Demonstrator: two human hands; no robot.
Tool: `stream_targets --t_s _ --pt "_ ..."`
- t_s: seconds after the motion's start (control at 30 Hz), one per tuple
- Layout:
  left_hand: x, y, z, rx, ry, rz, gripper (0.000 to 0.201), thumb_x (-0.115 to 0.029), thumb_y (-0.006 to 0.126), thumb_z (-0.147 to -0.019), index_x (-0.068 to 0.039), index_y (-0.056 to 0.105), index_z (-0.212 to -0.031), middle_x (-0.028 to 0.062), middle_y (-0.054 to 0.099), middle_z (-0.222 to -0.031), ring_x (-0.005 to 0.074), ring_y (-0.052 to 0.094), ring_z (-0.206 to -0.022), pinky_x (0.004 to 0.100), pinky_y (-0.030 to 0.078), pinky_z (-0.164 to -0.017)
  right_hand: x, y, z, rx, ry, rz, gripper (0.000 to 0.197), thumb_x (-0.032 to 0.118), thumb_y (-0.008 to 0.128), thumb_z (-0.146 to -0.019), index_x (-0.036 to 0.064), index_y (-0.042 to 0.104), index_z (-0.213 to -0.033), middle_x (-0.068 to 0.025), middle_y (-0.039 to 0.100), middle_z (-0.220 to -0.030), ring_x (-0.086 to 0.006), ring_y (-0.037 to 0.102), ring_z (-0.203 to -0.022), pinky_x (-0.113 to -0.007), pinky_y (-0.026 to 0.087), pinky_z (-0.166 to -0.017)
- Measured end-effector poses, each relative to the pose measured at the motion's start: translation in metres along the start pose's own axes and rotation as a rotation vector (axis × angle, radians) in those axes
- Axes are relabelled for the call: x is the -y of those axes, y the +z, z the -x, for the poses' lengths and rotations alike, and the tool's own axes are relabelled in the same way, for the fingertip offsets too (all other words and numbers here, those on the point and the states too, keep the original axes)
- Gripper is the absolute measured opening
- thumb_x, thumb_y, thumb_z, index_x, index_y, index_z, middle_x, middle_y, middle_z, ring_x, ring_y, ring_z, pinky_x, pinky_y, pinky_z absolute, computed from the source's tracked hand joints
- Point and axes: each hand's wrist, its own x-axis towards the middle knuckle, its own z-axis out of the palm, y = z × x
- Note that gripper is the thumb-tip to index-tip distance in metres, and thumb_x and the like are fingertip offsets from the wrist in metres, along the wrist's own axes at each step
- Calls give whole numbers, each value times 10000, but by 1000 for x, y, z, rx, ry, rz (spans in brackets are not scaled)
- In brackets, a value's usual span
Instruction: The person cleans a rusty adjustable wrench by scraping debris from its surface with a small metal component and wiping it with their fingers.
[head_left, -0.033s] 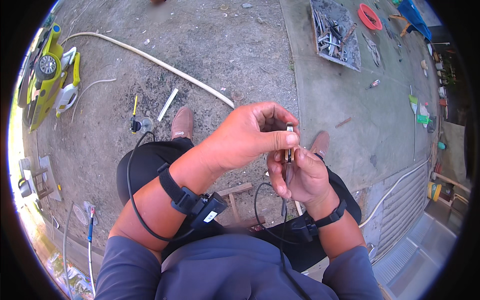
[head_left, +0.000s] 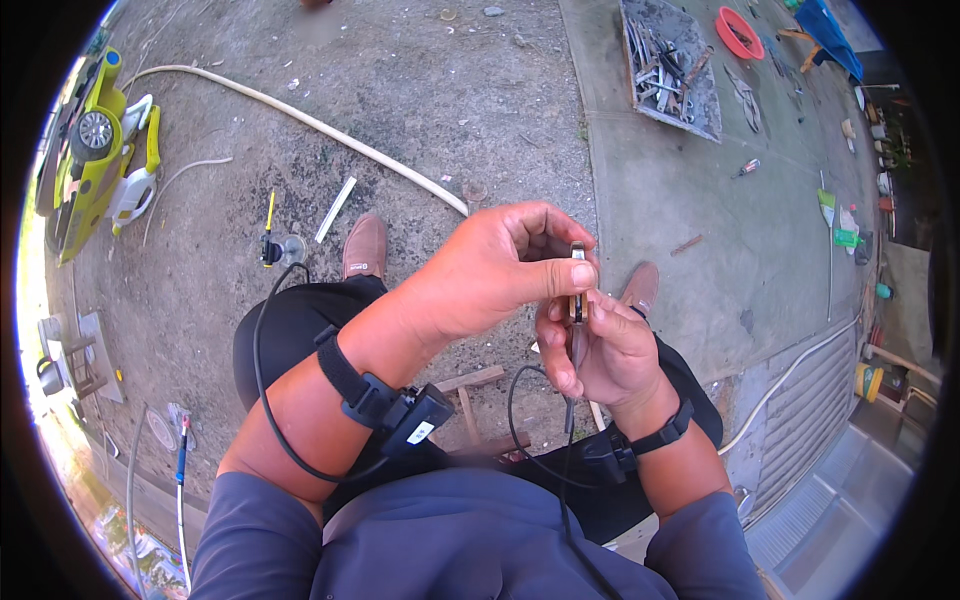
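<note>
In front of my knees, both hands hold one small, narrow object point(head_left: 577, 308). It has a silver upper end, a brass-coloured middle with a dark slot, and a thin greyish part hanging below; its exact kind is unclear. My left hand point(head_left: 515, 262) pinches its upper part, the thumb across the front and the fingers curled behind. Around the lower part close the fingers and thumb of my right hand point(head_left: 612, 355), palm turned up. The fingers hide much of the object. Each wrist wears a black strap with a small dark device and a cable.
A grey metal tray point(head_left: 690, 112) of wrenches and a red basin point(head_left: 739, 34) stand far right. A screwdriver point(head_left: 748, 168) lies on the concrete. On the left are a long pale pipe point(head_left: 300, 118), a white strip point(head_left: 336, 209) and a yellow-green toy car point(head_left: 92, 150).
</note>
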Motion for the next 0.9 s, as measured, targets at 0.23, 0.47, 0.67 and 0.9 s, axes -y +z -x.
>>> stream_targets --t_s 0.23,0.47,0.67,0.9 --pt "1 1 -1 -17 -4 -25 279 -128 703 -874 -6 586 -1097 112 662 -1031 158 636 -936 308 516 -843 -2 -3 2 25 7 -51 313 317 542 -959 17 503 -1038 -85 561 -889 -209 610 -606 -281 473 -515" --pt "6 1 -4 -31 -41 -16 280 -150 695 -882 -1 585 -1092 114 659 -1015 161 629 -943 308 507 -845 -9 -6 2 5 -9 -60 340 385 500 -982 48 496 -1017 -64 542 -874 -183 606 -600 -266 459 -497" --pt "6 0 -5 -77 -81 -15 287 -202 682 -900 0 588 -1081 105 654 -997 158 622 -910 301 503 -815 -2 7 1 -131 17 -124 317 363 478 -987 52 505 -1044 -71 555 -888 -172 609 -623 -274 464 -484" --pt "10 -1 -7 -97 -77 -29 286 -225 677 -907 -1 597 -1066 101 651 -980 155 620 -891 298 503 -804 -7 4 1 -142 7 -136 312 360 488 -984 55 508 -1044 -72 554 -877 -177 597 -612 -295 474 -482"
